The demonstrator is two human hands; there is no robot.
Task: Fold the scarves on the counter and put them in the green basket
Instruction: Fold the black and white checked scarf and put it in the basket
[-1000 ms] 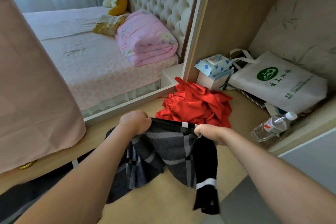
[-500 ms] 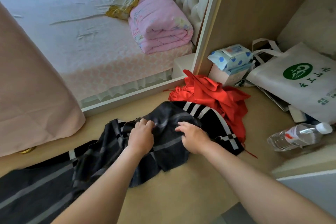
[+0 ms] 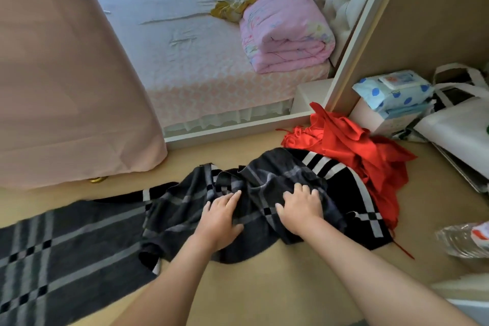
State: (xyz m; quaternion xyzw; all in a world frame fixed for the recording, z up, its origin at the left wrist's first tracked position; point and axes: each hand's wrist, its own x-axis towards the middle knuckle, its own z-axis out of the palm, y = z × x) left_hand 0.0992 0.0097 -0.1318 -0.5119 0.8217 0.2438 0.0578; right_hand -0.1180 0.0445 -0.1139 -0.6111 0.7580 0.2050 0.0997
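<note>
While both hands work the dark plaid scarf (image 3: 172, 214), nothing reads as folded. Its left end lies flat along the counter (image 3: 264, 286), below the pink curtain (image 3: 66, 74), and the middle is bunched. The left hand (image 3: 219, 219) rests on the bunch, fingers near straight and close together, thumb out, no pinch. Just beside it, the right hand (image 3: 301, 212) presses the same fabric, fingers spread and slightly bent, gripping nothing that shows. The scarf's right end overlaps the red scarf (image 3: 357, 151), a loose heap neither hand touches. Further right: wipes pack (image 3: 391, 90), white tote bag (image 3: 455, 124), water bottle (image 3: 465, 241). Green basket not in view. Judgement: early. First scarf is being flattened; its folds, the red scarf and both placements are left.
</note>
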